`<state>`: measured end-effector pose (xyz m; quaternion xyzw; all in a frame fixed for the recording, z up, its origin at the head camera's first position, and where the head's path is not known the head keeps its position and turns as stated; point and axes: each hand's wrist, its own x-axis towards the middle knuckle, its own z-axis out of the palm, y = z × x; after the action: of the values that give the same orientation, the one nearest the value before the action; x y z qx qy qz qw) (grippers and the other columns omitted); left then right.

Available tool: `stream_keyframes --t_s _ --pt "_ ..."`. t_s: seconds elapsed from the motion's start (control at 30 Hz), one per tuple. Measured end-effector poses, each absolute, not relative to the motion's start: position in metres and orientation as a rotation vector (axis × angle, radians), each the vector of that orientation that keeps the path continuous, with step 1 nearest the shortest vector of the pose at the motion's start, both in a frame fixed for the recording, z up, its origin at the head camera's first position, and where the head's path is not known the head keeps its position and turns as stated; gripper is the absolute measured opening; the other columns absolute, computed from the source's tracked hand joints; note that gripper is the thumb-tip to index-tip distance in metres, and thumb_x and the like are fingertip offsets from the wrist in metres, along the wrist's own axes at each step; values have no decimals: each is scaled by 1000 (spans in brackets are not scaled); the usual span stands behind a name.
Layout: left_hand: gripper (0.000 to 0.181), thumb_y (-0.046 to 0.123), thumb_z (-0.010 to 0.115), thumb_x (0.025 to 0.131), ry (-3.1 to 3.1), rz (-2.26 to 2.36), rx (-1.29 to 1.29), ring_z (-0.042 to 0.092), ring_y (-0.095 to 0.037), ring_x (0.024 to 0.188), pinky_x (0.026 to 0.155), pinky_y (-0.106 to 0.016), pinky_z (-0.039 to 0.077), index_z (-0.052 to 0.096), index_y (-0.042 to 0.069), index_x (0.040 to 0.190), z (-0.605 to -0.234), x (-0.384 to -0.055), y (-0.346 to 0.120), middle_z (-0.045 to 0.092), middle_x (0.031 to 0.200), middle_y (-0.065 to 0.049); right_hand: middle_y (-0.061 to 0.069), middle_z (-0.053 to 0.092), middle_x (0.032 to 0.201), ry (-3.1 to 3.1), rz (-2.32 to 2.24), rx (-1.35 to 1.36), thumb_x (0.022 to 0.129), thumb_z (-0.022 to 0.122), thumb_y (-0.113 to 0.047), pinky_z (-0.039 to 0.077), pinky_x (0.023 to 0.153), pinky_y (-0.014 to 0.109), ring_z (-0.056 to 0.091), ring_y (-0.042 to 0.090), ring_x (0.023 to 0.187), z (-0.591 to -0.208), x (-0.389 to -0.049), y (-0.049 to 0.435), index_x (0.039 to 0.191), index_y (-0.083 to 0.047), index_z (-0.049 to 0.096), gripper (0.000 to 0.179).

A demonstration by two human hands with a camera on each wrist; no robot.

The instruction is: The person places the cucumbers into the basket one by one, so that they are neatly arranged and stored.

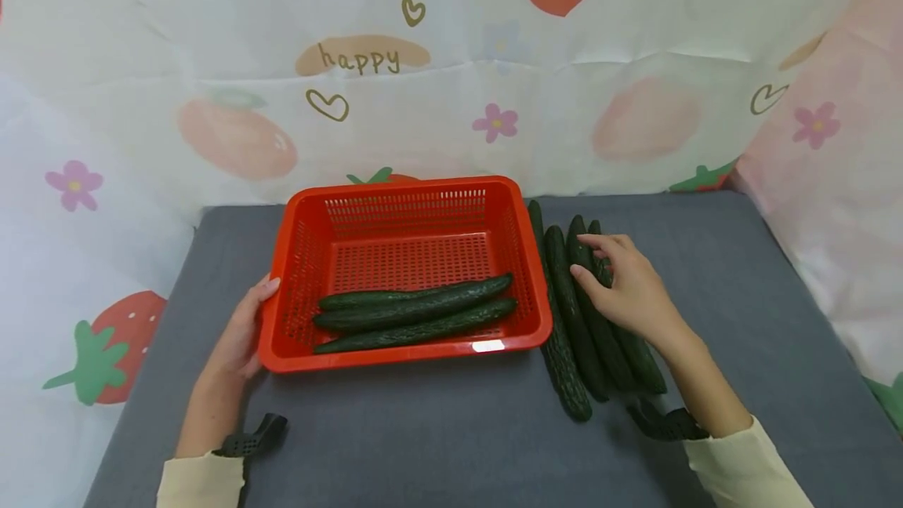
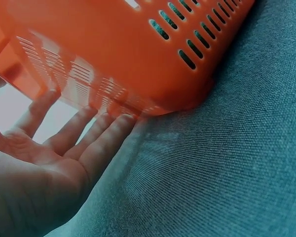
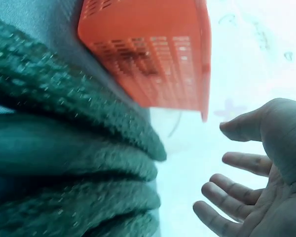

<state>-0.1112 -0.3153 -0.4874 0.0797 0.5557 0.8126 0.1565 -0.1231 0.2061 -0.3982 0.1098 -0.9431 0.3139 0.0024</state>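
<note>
A red plastic basket (image 1: 409,355) with slotted walls stands on the table, with three cucumbers (image 1: 416,312) lying lengthwise along its near side. My left hand (image 1: 236,332) rests against the basket's left side, the thumb at the rim. In the left wrist view the fingers (image 2: 101,143) stretch out nearly straight to the outer wall. To the right of the basket, several dark green cucumbers (image 1: 564,351) lie side by side. Over the right-hand ones hovers my right hand (image 1: 631,284), fingers loosely bent and apart. The right wrist view shows nothing between its thumb and fingers.
A grey cloth (image 1: 437,437) covers the table. Behind it hangs a pale curtain (image 1: 451,124) printed with fruit, flowers and hearts, and it comes down at both sides too. Black wrist straps (image 1: 254,437) sit at the cuffs of light sleeves (image 1: 201,483).
</note>
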Motion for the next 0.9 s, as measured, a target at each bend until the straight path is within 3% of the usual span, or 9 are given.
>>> stream_keyframes --t_s 0.3,0.43,0.63,0.9 --pt "36 30 28 116 1598 2327 207 72 -5 108 90 -25 62 44 19 147 -488 -109 -316 71 122 9 36 45 150 -3012 961 210 107 63 -25 50 100 68 54 53 129 -418 -117 232 153 2 48 55" --pt "36 29 28 117 1594 2324 221 72 -5 108 90 -25 62 43 18 147 -487 -111 -316 71 123 8 38 47 146 -3033 944 156 107 62 -26 50 92 65 56 54 125 -428 -118 240 153 4 46 57" --pt "36 31 30 116 1618 2304 186 71 -5 109 92 -26 62 42 18 148 -485 -111 -314 70 124 8 38 48 146 -3068 970 71 108 60 -29 49 98 70 56 56 128 -443 -115 245 156 5 41 62" --pt "35 31 29 116 1655 2298 183 71 -5 108 90 -25 62 44 20 146 -487 -111 -315 70 124 9 39 55 144 -3138 964 30 109 59 -31 51 96 68 60 55 125 -453 -117 252 158 6 36 66"
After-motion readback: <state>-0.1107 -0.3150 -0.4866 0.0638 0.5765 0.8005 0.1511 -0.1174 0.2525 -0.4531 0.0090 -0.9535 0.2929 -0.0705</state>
